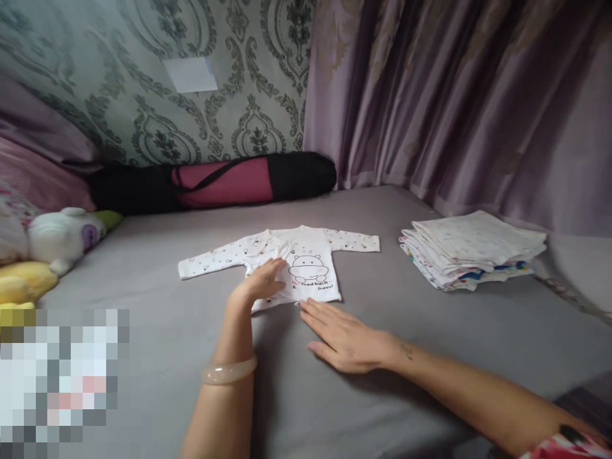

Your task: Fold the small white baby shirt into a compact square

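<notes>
with the shirt as the clock's centre, a flowered sleeve [568, 443] pokes in nearest at five o'clock, a pale bangle [229, 371] circles the left forearm at seven, and a pixelated patch [62, 376] blanks out part of the view at eight. in comes the right hand [347, 338], palm down at five o'clock, fingers straight and slightly fanned, thumb apart, tips right by the hem; contact, i can't tell! up goes the left hand [262, 284], laid over the shirt's lower left front, fingers loosely together and reaching towards one o'clock, thumb apart.

and there's the little white shirt [310, 245], flat on the grey sheet [157, 357], patterned sleeves stretched to nine and three, a round animal drawing and lettering on its front. a stack of folded cloths [473, 248] sits at three, well apart. over at nine, a yellow plush [29, 280] and a white plush [57, 239]. further back, a black-and-maroon bag [239, 185] lies along eleven, purple curtains [430, 95] hang at one to two, and a white sheet of paper [191, 75] shows on the patterned wall [258, 83] at eleven.
</notes>
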{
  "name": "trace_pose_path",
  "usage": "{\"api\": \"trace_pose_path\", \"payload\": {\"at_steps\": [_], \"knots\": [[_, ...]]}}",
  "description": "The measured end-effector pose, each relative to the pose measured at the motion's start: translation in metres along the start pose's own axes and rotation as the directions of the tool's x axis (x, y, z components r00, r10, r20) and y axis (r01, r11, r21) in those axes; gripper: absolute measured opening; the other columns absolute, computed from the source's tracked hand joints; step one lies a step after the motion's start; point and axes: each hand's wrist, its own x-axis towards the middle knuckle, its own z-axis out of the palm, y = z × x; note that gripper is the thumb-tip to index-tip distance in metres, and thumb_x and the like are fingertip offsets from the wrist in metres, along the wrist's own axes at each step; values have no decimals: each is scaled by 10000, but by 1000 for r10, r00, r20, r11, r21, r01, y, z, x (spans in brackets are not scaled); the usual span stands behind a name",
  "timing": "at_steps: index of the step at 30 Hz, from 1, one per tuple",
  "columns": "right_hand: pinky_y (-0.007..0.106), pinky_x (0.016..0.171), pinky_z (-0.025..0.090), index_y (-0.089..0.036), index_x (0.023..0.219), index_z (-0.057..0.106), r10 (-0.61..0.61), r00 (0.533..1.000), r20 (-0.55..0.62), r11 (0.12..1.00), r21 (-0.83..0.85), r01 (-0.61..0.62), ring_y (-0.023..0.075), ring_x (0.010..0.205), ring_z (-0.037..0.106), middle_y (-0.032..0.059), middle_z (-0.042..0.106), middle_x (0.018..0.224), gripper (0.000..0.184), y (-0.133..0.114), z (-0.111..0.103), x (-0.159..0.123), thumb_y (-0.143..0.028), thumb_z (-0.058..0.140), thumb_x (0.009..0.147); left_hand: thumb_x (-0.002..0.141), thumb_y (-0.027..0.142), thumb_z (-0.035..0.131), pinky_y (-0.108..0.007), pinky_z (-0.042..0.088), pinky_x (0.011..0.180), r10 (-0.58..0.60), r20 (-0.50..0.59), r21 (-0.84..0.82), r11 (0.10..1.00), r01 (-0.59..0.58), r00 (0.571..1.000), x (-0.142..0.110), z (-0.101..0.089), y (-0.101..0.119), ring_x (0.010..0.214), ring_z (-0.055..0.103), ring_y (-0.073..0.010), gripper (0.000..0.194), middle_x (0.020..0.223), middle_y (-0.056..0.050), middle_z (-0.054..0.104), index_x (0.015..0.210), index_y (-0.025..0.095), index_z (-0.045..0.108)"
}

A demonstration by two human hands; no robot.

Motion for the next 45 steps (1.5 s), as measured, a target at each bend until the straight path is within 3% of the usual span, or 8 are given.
{"api": "trace_pose_path", "payload": {"at_steps": [4, 7, 11, 15, 18, 29, 40, 45], "knots": [[257, 1017, 399, -225, 1247, 624, 70, 973, -221, 990, 132, -41, 148, 1155, 563, 21, 636, 1235, 363, 9, -15, 14, -222, 369, 988, 874, 264, 461, -428, 338, 1099, 39, -157, 38, 999, -34, 987, 2, -2, 19, 1323, 429, -250, 443, 1384, -113, 517, 1312, 200, 476], [267, 924, 445, -227, 1129, 674, 234, 866, -442, 972, 97, -213, 170, 1044, 609, 23, 678, 1130, 316, 48, -28, 34, -163, 419, 953, 896, 250, 455, -362, 424, 1012, 113, -255, 0, 993, -117, 960, 8, 3, 45, 1174, 551, -223, 359, 1257, -104, 604, 1241, 192, 532], [290, 929, 422, -183, 1025, 697, 355, 744, -566, 893, -31, -450, 198, 1017, 585, 59, 673, 1057, 243, 115, -46, 50, -130, 482, 927, 880, 200, 472, -287, 476, 869, 167, -240, -49, 982, -184, 956, 16, 21, 86, 1000, 616, -196, 224, 1057, -72, 669, 1040, 191, 629], [299, 952, 397, -181, 1028, 693, 339, 783, -522, 869, -144, -473, 210, 1062, 533, 71, 632, 1073, 192, 153, -55, 55, -143, 536, 926, 868, 316, 546, -268, 471, 762, 175, -110, -50, 982, -181, 978, 17, 40, 114, 911, 622, -196, 142, 967, -54, 660, 905, 211, 635], [299, 964, 379, -187, 1057, 685, 281, 828, -486, 879, -215, -425, 208, 1077, 507, 69, 612, 1088, 186, 158, -55, 56, -168, 540, 942, 803, 428, 638, -279, 468, 751, 150, -71, -31, 988, -153, 986, 15, 48, 120, 944, 609, -218, 287, 1012, -67, 639, 980, 206, 595], [318, 914, 392, -150, 1148, 626, 210, 931, -298, 792, -506, -341, 241, 1077, 492, 129, 581, 1112, 327, 148, -66, 52, -101, 355, 973, 791, 200, 496, -299, 463, 772, 7, -78, -69, 998, -13, 997, 18, 45, 111, 979, 627, -236, 328, 1042, -101, 664, 1117, 186, 529], [290, 894, 416, -187, 1035, 671, 315, 889, -333, 815, -385, -433, 226, 1067, 537, 83, 614, 1110, 327, 148, -74, 57, -44, 421, 879, 804, 419, 574, -260, 453, 674, 140, 74, -151, 980, -128, 987, 14, 34, 113, 811, 630, -195, 247, 889, -40, 694, 909, 214, 663], [259, 912, 412, -193, 985, 684, 417, 788, -453, 808, -213, -550, 203, 1051, 573, 67, 640, 1114, 340, 148, -75, 81, -45, 397, 879, 928, 400, 424, -332, 471, 854, 108, -146, -50, 992, -117, 983, 20, 39, 105, 998, 612, -239, 316, 1005, -95, 683, 912, 193, 662]]}}
